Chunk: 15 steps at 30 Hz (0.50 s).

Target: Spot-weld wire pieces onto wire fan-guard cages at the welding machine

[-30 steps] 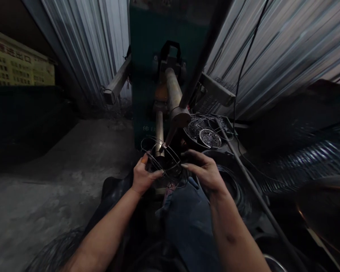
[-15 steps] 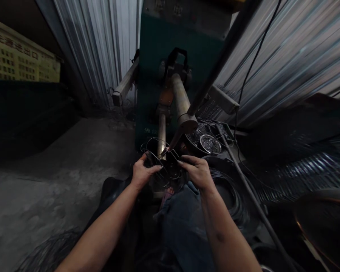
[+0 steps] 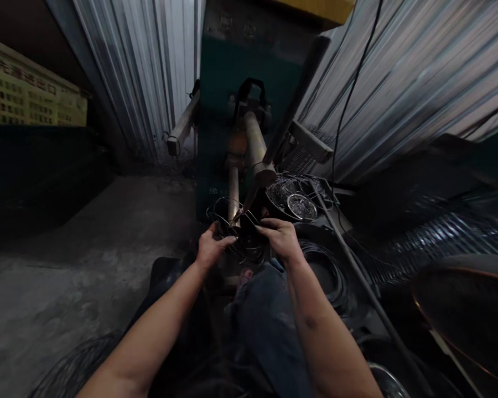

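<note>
Wire frame (image 3: pixel 241 239) between the hands, left hand (image 3: pixel 209 250) gripping its left rim, right hand (image 3: pixel 280 239) gripping its right rim

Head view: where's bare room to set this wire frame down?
Bare concrete floor between the green machine, corrugated wall and left hand. Crowded right of the right hand: wire pile, coils. Wire bundle lower left. Both hands grip the wire frame.

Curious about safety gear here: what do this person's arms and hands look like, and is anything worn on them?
Nothing is worn on them: the left hand and right hand have no gloves; the left forearm and right forearm show no sleeve, watch or band. Rings cannot be made out in the dim light.
</note>
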{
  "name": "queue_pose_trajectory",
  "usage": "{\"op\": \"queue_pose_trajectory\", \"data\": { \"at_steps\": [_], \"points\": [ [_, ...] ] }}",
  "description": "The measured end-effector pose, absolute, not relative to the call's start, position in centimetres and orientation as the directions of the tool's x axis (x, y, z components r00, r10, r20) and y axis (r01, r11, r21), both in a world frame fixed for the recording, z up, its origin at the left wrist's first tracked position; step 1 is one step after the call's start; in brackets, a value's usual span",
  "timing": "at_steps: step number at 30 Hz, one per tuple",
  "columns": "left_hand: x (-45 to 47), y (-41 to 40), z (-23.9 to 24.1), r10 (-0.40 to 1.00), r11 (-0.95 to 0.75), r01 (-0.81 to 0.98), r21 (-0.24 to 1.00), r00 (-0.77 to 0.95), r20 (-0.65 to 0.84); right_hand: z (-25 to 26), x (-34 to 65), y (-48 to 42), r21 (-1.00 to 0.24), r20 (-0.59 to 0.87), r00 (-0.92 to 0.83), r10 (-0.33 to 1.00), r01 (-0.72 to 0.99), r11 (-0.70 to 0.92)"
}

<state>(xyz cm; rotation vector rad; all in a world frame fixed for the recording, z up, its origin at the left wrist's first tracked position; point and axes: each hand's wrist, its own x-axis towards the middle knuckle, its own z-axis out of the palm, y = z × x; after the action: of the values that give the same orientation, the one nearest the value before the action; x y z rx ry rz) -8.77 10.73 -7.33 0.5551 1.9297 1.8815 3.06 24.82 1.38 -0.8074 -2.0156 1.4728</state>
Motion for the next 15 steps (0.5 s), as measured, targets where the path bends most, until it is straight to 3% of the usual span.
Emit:
{"op": "queue_pose_trajectory", "data": {
  "at_steps": [7, 11, 15],
  "points": [
    [-5.1, 7.6, -6.4, 0.550, 0.104, 0.033, 0.994, -0.835, -0.030, 2.7, 7.8, 21.7, -0.933, 0.029, -0.766, 0.642, 0.209, 0.292],
    [-1.4, 6.1, -5.9, 0.679, 0.067, -0.077, 0.995, -0.727, -0.102, 3.4, 12.5, 22.2, -0.945, 0.111, -0.657, 0.746, 0.163, 0.285],
    [0.0, 4.6, -4.9, 0.698, 0.073, 0.102, 0.992, -0.715, 0.022, 6.2, 16.1, 25.6, -0.989, 0.038, -0.532, 0.846, 0.103, 0.110]
  ]
}}
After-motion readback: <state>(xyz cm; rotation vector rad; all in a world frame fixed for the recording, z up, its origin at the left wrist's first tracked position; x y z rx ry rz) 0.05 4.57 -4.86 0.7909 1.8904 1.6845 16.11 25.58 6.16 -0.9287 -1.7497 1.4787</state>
